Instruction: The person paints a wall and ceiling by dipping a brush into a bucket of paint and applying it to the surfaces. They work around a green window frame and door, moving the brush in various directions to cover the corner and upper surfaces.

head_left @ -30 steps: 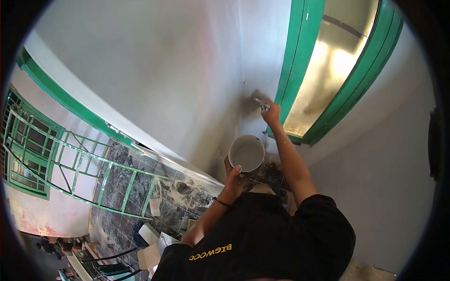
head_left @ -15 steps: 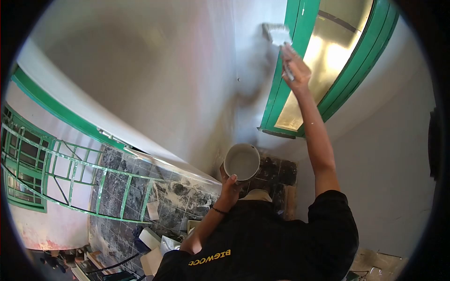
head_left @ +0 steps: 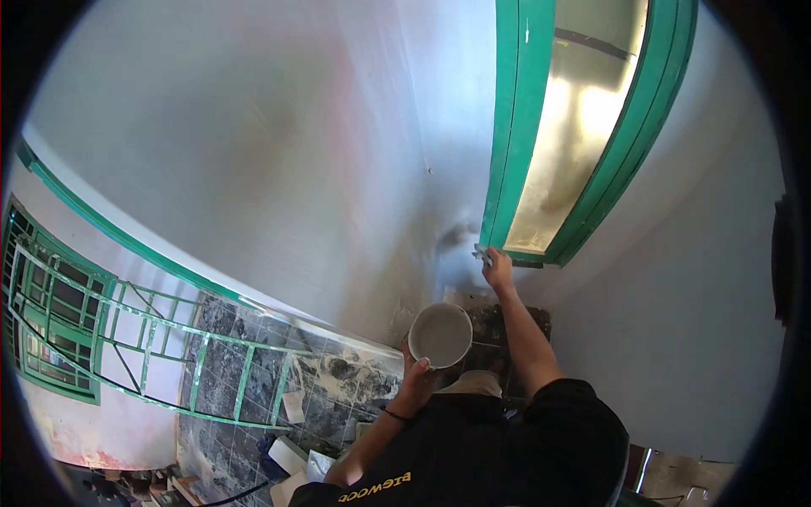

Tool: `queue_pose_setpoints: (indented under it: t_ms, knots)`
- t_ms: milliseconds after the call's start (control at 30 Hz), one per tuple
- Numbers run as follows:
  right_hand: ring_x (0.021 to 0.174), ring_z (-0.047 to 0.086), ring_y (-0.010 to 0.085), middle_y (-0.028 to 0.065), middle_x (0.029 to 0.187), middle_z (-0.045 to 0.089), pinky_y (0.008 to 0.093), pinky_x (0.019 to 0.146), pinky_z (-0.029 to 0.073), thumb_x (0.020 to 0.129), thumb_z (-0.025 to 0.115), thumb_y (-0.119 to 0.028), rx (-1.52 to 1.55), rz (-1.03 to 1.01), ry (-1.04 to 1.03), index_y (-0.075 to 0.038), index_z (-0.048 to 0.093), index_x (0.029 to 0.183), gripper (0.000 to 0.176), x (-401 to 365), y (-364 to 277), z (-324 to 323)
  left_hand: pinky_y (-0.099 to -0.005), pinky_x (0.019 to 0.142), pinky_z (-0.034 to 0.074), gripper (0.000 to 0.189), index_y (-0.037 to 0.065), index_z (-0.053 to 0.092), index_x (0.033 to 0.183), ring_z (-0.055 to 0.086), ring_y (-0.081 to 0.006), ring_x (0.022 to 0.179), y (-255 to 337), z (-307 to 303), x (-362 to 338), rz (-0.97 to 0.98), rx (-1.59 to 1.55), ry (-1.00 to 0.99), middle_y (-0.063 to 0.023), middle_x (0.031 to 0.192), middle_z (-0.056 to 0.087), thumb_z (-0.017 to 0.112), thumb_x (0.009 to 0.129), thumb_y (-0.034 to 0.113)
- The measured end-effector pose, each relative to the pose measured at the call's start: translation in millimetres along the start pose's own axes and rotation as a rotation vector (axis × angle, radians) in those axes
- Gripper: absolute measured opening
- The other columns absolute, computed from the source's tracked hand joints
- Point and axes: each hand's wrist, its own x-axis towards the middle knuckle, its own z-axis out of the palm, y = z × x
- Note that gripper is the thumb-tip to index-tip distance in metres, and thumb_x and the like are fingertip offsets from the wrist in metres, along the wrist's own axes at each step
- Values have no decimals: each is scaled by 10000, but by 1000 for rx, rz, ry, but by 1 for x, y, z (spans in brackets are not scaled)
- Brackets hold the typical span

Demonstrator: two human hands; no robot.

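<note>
My left hand (head_left: 415,385) grips the side of a round, pale bucket (head_left: 439,310) with light grey-white paint in it, held in front of my body. In my right hand (head_left: 498,270) is a paintbrush (head_left: 481,253), its handle mostly hidden by my fingers. The brush is at the lower left corner of a green frame (head_left: 511,118) around a frosted glass pane (head_left: 574,127), close to the white wall (head_left: 460,152) beside it.
A green-painted ladder (head_left: 198,372) leans across the left side over dark, paint-spattered floor tiles (head_left: 338,393). Beyond it stands a green barred window (head_left: 63,321). Boxes and clutter (head_left: 291,460) lie at the lower left.
My right hand with the paintbrush has come down from high beside the green frame to its lower corner. The bucket, still in my left hand, sits slightly lower in view.
</note>
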Motion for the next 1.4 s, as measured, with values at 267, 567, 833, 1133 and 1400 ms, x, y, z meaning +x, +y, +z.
queue_pose_setpoints:
  t_ms: [267,567,833,1133,1400]
  knots:
    - [852,693,186,90,994,724,353,769,591,875,737,8,1297,1050,739,-34,669,999,148,-111,24,-22,-552,1004,529,823,200,256,1495,495,-334,1344,-17,-16,19,-132,33,-56,-138,1463,402,741,855,380]
    - [959,710,194,54,1004,732,303,883,598,954,680,-80,1874,1012,826,-49,692,991,50,-157,-30,-179,-648,1142,374,863,62,288,1553,462,-369,1403,-42,31,44,-243,30,-218,-169,1519,462,704,887,419]
    - [972,696,209,89,1023,719,306,920,589,957,693,-89,2052,859,837,2,687,989,96,-135,-45,-225,-681,1165,318,880,50,254,1571,416,-396,1436,-89,64,53,-369,2,-326,-194,1558,414,679,888,408]
    - [938,697,238,108,1004,707,349,910,603,933,710,-77,2074,824,665,-11,676,959,79,-117,-12,-262,-702,1173,293,769,51,223,1578,336,-413,1479,-132,122,70,-321,248,-544,-191,1605,330,547,971,393]
    - [993,691,250,117,1031,695,399,974,581,938,687,-53,2024,801,764,-13,666,986,66,-119,48,-307,-770,1149,205,883,201,274,1603,301,-439,1491,-153,221,84,-522,-4,-300,-102,1651,300,473,910,710]
